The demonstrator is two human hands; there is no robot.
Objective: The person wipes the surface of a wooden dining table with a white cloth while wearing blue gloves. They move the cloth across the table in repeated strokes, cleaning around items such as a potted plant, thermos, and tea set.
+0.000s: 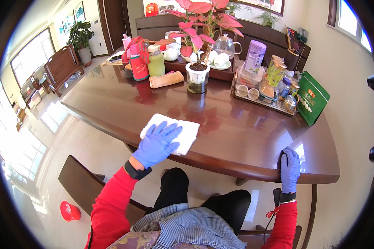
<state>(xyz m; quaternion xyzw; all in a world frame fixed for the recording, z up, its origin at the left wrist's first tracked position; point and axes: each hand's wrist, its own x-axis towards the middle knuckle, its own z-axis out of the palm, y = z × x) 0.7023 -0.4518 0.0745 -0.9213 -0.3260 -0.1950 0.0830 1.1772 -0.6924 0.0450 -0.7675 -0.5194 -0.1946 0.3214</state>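
Note:
My left hand (157, 143), in a blue-violet glove, lies flat with its fingers spread on a folded white cloth (188, 132). The cloth rests on the glossy brown table (232, 143) by its near edge. My right hand (291, 168), gloved alike, rests over the table's near edge at the right, its fingers lying side by side. A dark patch shows along its inner side; whether it is a thing or a shadow I cannot tell. Under the right hand the palm is hidden.
Farther back stand a red bottle (138, 66), a green jar (156, 62), a rolled tan cloth (166, 79) and a potted plant (198, 74). A tray (265, 103) of jars and a green pouch (313, 98) are at right. A chair (77, 182) and red bucket (70, 211) stand lower left.

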